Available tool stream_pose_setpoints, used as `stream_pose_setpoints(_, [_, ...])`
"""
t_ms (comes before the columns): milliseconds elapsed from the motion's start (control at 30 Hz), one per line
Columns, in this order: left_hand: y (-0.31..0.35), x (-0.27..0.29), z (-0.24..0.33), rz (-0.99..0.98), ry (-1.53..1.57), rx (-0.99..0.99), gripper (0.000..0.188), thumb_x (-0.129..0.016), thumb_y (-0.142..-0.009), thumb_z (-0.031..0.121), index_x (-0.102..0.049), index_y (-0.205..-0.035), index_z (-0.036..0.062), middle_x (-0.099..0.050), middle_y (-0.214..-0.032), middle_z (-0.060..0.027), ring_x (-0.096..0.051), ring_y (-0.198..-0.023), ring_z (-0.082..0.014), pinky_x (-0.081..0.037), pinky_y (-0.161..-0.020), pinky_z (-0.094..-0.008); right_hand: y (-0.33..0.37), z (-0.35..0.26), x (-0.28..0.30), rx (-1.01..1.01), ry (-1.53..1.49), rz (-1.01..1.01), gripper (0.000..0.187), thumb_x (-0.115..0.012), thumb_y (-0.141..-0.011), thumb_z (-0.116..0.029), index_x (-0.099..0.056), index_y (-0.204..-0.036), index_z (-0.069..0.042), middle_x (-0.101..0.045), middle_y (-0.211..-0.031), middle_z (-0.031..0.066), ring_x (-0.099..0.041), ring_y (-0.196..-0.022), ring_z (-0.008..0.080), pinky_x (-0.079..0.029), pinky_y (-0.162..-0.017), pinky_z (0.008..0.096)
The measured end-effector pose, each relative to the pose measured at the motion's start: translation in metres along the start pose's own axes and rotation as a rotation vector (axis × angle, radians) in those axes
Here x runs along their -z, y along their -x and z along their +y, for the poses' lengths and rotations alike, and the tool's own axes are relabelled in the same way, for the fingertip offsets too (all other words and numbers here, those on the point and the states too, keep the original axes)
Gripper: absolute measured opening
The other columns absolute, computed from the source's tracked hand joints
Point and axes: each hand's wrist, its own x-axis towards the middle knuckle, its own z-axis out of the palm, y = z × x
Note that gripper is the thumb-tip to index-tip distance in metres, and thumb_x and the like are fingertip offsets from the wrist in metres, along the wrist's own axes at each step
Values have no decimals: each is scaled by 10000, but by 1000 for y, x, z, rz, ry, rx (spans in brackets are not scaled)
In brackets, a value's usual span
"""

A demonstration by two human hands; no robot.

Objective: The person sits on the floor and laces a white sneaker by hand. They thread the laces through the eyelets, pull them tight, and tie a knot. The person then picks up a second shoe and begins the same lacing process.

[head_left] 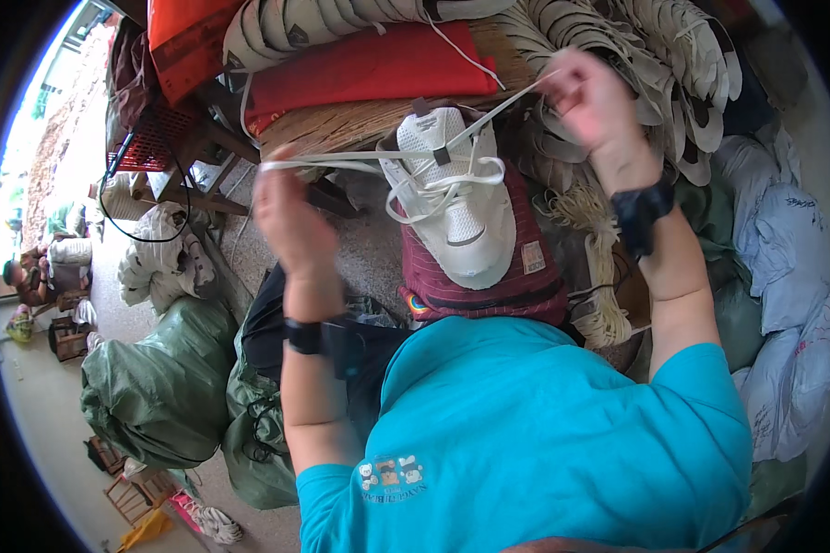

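Observation:
A white shoe upper (484,235) lies on a maroon striped cushion or cloth (544,295) in front of me, its toe toward my body and its tongue pointing away. Loose loops of white shoelace (332,159) cross its eyelets. To the left, my left hand (290,217), a little blurred, pinches one stretch of the lace, which runs taut to the upper. My right hand (588,97) is raised at the far right, fingers closed on the other stretch, which slants tautly up from the upper. Both hands are off the upper itself.
A wooden bench (341,129) stands beyond the upper, bearing a red cloth (369,69) and a row of nested shoe uppers (314,28). More stacked uppers (682,74) and a bundle of laces (604,295) are at right. Green sacks (157,387) and white sacks (788,249) flank me.

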Motion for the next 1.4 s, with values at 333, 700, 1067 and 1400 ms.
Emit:
stream_pose_setpoints(333, [42, 2, -8, -318, -799, -734, 305, -709, -809, 7, -650, -1103, 60, -496, -1127, -118, -530, -1000, -217, -490, -822, -303, -7, -30, 46, 364, 158, 105, 73, -518, -994, -49, -541, -991, 20, -582, -824, 72, -592, -697, 163, -553, -957, 508])
stream_pose_setpoints(700, [47, -26, -13, -626, -765, -474, 212, -702, -785, -15, -594, -959, 40, -506, -910, -89, -543, -714, -195, -487, -608, -315, -19, -49, 77, 266, 239, 67, 155, -540, -1008, -89, -592, -1087, 33, -589, -832, 48, -603, -741, 141, -560, -962, 461])
stream_pose_setpoints(1067, [55, -33, -21, -561, -455, -350, 71, -688, -865, 27, -648, -919, 3, -510, -825, -38, -484, -673, -117, -414, -611, -245, -17, -61, 89, 201, 220, 56, 119, -549, -992, -69, -609, -1039, 23, -569, -789, 34, -576, -719, 129, -571, -948, 441])
stream_pose_setpoints(1400, [44, -26, -48, -491, -229, -63, 105, -680, -934, 85, -626, -950, -4, -526, -849, -1, -492, -757, -62, -432, -664, -216, -46, -138, 123, 464, 111, 162, 23, -567, -917, 17, -554, -904, 31, -505, -727, 40, -565, -707, 146, -546, -990, 420])
